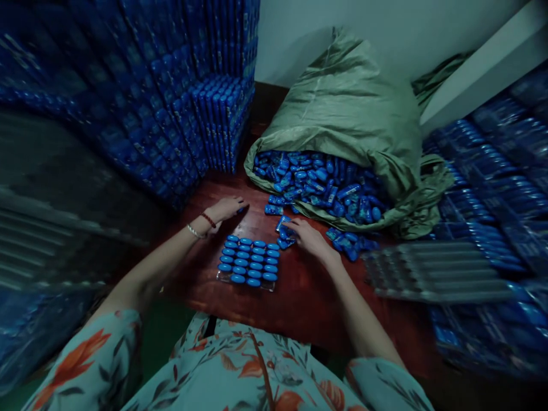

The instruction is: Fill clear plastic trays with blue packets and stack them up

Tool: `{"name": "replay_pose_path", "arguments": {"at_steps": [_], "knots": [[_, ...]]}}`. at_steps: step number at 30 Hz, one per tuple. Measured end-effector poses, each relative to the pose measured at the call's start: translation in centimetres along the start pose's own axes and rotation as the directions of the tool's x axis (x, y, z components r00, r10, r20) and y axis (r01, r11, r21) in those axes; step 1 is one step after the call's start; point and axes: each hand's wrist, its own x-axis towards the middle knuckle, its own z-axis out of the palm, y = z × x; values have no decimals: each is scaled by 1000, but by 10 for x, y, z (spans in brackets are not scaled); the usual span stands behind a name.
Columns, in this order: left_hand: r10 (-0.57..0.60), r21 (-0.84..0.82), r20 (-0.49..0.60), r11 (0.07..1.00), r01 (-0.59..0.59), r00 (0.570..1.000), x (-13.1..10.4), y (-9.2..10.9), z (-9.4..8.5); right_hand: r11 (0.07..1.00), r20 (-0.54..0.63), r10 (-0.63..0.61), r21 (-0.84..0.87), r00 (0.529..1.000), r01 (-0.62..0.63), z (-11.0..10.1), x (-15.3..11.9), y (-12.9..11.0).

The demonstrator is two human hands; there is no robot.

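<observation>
My left hand [225,209] curls over a small blue plastic container at its fingertips, to the left on the red-brown table [205,291]. A red beaded bracelet and a pale one circle that wrist. My right hand [311,238] has its fingers on small labelled blue containers [282,224] in front of the sack; the fingers partly hide them. Between my forearms sits a clear tray [269,285] holding rows of the blue containers [248,260], rounded ends up. More loose containers [349,242] lie to the right of my right hand.
A large green woven sack [342,108] lies open toward me, spilling blue containers [317,177]. Tall stacks of filled blue trays [218,120] rise at the left, with more packs [488,188] at the right. Stacked grey trays [436,271] stand right; another grey stack [60,211] is left.
</observation>
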Motion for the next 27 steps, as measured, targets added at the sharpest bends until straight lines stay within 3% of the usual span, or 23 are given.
{"name": "replay_pose_path", "arguments": {"at_steps": [2,5,7,10,12,13,16,18,20,23,27], "knots": [[-17,30,58,999,15,998,11,-3,-3,998,110,-43,-49,993,48,-4,12,1],[-49,35,59,998,47,997,-1,-7,-5,992,119,-49,-107,992,62,-7,10,-1],[-91,18,30,996,91,995,-27,-9,-4,996,36,-22,-83,999,25,-6,-5,-1],[-224,-195,-184,963,188,957,-90,0,2,983,-196,75,178,978,-39,2,-48,-1],[-351,-426,-330,884,193,876,-138,19,7,902,-296,204,427,933,-62,12,-82,-8],[-418,-516,-364,835,194,832,-161,31,9,844,-292,269,530,918,-79,18,-99,-15],[-573,-689,-341,692,217,746,-209,78,15,695,-210,308,716,928,-69,42,-132,-50],[-606,-733,-332,648,207,723,-221,109,21,694,-258,286,720,923,-14,59,-139,-76],[-586,-723,-370,669,172,721,-220,133,31,757,-372,253,651,893,56,74,-137,-94],[-484,-635,-433,763,124,761,-209,149,49,891,-503,87,425,860,159,87,-130,-103],[-324,-496,-412,864,89,851,-204,143,56,987,-424,-100,76,900,145,76,-126,-98]]}}
